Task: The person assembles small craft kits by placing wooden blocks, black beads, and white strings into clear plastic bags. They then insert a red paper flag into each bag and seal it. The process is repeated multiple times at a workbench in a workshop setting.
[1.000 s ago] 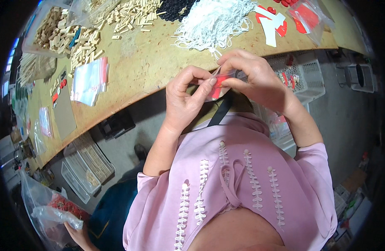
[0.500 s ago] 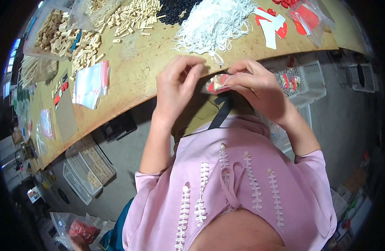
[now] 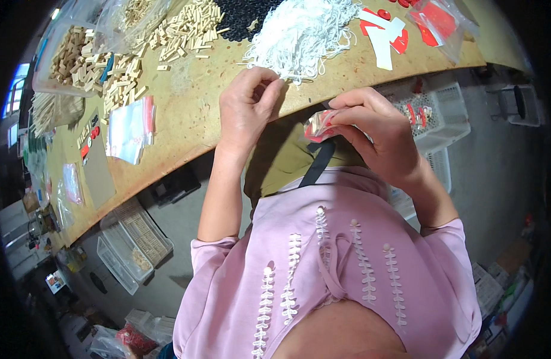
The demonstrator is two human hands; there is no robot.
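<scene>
My left hand (image 3: 246,107) reaches over the table edge, thumb and forefinger pinched at the near edge of a heap of white strings (image 3: 302,36). A string appears to be caught between those fingertips, though the exact grip is small to see. In front of my waist, my right hand (image 3: 377,128) is closed on a small clear plastic bag (image 3: 316,127) with red and pale wooden pieces inside. The bag is tilted, and my fingers cover its right end.
Wooden blocks (image 3: 188,30), black pieces (image 3: 242,15) and white and red cut-outs (image 3: 383,42) lie along the table's far side. Flat clear bags (image 3: 127,133) are at the left. A white plastic basket (image 3: 449,113) with small packs stands below the edge at right.
My left hand has moved away from the bag, up and toward the strings. My right hand still holds the bag and has shifted slightly right and down.
</scene>
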